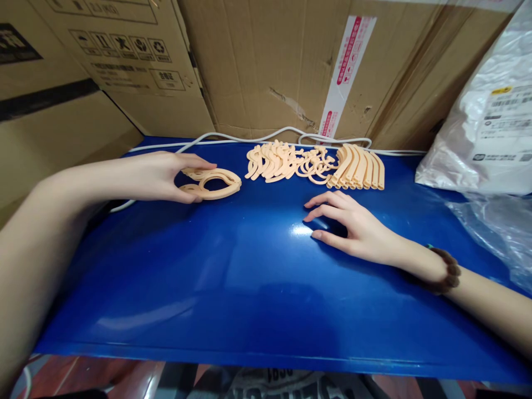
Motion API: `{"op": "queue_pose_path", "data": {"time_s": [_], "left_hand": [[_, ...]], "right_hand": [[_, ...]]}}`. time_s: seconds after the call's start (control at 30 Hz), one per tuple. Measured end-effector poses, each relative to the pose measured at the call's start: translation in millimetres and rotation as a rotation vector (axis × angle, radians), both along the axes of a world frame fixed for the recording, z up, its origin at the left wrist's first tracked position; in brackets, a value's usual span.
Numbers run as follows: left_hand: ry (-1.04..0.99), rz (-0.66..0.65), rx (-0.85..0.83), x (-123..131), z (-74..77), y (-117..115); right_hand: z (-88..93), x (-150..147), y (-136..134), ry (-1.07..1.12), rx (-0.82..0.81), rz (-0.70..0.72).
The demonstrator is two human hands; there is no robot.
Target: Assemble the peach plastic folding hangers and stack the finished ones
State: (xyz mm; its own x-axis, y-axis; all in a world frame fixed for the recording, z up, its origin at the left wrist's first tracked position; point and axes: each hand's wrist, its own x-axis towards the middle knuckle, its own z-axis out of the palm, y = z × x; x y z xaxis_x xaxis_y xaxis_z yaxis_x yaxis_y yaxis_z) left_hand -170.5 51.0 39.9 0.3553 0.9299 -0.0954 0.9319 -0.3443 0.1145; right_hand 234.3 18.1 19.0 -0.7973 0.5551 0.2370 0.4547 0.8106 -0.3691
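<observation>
My left hand (162, 174) grips a peach-coloured folding hanger (222, 191) at its left end, thumb on the near side and fingers on the far side. The hanger is folded into a rounded shape with an oval gap, low at the blue tabletop. My right hand (349, 224) hovers over or rests lightly on the table, fingers bent and apart, holding nothing. Beyond it lie curved hanger arms (361, 166) in an overlapped row. Left of these are loose hanger hooks (318, 166), then a heap of shorter curved arm pieces (272, 160).
A white cable (253, 137) runs along the table's back edge. Cardboard boxes (257, 66) wall off the back and left. At the right stands a plastic-wrapped package (477, 127), with clear film (494, 221) spread below it on the blue table (233, 288).
</observation>
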Motion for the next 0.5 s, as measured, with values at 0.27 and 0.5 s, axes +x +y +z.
{"op": "queue_pose_path", "data": {"time_s": [0.27, 0.5], "left_hand": [[0.009, 0.014, -0.036, 17.0, 13.1, -9.8], [0.006, 0.031, -0.036, 19.0, 14.3, -10.5]], "right_hand": [[0.4, -0.3, 0.0, 0.0, -0.002, -0.006], [0.6, -0.1, -0.3, 0.002, 0.001, 0.001]]}}
